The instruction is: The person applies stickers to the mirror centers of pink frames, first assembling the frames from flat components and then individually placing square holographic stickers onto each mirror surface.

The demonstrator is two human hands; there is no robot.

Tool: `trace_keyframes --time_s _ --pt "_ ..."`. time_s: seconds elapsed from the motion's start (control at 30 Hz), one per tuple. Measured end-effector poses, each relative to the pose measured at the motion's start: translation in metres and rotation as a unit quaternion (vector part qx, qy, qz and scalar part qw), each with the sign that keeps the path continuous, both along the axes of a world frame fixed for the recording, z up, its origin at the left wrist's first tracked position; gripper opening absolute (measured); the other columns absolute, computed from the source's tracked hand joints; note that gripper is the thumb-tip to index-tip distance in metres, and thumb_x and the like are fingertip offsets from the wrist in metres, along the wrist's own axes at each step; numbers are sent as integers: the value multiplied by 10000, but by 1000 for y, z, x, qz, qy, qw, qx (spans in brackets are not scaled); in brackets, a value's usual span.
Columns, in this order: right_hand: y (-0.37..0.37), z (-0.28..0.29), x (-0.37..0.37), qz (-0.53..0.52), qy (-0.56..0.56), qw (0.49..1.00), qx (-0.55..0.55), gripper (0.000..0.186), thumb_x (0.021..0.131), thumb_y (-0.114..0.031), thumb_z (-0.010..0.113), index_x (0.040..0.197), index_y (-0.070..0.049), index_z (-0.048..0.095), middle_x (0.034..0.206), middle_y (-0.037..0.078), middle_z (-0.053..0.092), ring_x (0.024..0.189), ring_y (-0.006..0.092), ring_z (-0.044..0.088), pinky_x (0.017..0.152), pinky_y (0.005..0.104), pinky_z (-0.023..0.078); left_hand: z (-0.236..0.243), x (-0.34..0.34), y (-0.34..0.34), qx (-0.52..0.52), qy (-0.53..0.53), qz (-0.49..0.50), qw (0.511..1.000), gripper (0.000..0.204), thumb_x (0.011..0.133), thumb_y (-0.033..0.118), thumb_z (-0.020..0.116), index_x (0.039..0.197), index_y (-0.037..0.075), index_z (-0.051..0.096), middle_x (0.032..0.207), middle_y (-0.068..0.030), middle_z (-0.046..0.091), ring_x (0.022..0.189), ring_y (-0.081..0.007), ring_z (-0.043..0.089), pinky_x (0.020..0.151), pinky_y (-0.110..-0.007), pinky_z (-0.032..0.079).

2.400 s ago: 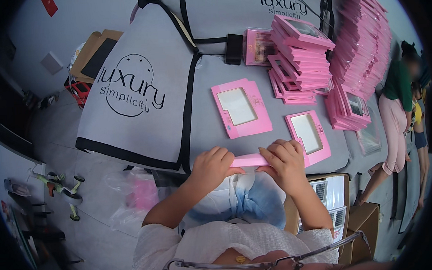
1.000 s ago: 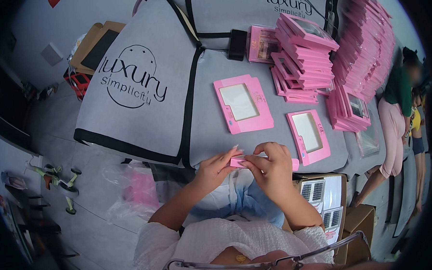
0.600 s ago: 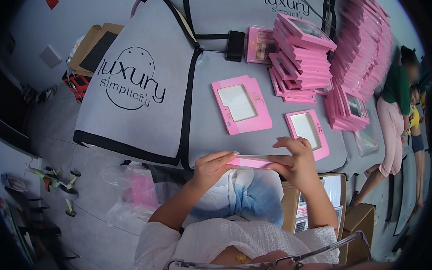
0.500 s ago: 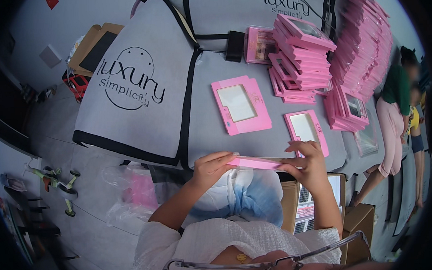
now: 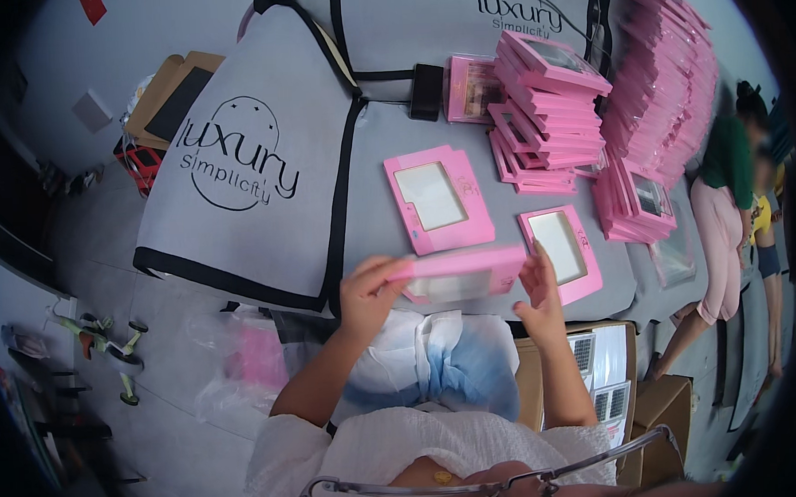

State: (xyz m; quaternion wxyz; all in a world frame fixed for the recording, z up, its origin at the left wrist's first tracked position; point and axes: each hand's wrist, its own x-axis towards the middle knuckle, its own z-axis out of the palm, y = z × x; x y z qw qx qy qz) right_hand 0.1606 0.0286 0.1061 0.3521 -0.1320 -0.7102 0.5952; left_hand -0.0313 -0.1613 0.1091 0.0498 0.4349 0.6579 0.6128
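My left hand (image 5: pixel 367 296) is closed on the left end of a pink windowed box (image 5: pixel 465 261), slightly blurred and tilted with its window partly showing. My right hand (image 5: pixel 537 287) is open at the box’s right end, fingers raised and thumb apart; whether the fingertips touch it is unclear. Beyond my hands, two flat pink windowed cartons lie on the grey padded surface, one at middle (image 5: pixel 463 219) and one at right (image 5: pixel 580 276). Leaning stacks of pink boxes (image 5: pixel 557 126) rise behind them, beside a small black object (image 5: pixel 427 87).
A grey padded panel (image 5: pixel 238 238) extends left. Cardboard boxes (image 5: pixel 658 415) stand low at right, plastic packaging (image 5: pixel 247 357) lies low at left near a child's bike (image 5: pixel 109 350). Two people (image 5: pixel 725 216) are at the far right; a tall pink stack (image 5: pixel 657 86) leans behind.
The held box has risen and turned, showing its window instead of just its narrow side. Both my hands have moved up, and my right hand has loosened from the box's end.
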Motion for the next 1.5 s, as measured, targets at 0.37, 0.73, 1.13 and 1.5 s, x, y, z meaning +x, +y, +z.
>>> trace_keyframes --time_s 0.37,0.73,1.13,1.5 --pt "174 -39 45 -150 -285 945 -57 428 871 -189 648 1243 0 553 1057 53 605 878 123 547 769 280 450 -90 -100 118 -263 -234 153 924 836 891 484 567 1439 -34 206 1451 -244 275 1354 -334 297 1079 -418 323" --pt "121 -44 -38 -172 -197 948 183 467 887 -71 579 1340 -56 467 1140 171 559 977 254 597 793 348 504 -101 -118 130 -38 -370 4 928 669 853 -60 573 1419 -28 217 1257 -174 524 1142 -234 539 949 -325 449" --pt "38 -9 -90 -59 41 992 101 596 901 -14 551 1433 4 283 1452 175 345 1330 262 347 1091 340 279 -44 -44 53 100 -149 -52 982 573 998 143 453 1482 23 172 1316 -111 487 1150 -153 497 962 -267 386" --pt "5 -8 -64 -104 181 978 -11 93 904 -77 594 870 9 591 954 94 575 864 159 563 814 276 455 -31 -1 63 235 -79 16 969 219 984 178 490 972 -32 554 1031 -137 612 909 -189 594 861 -298 458"
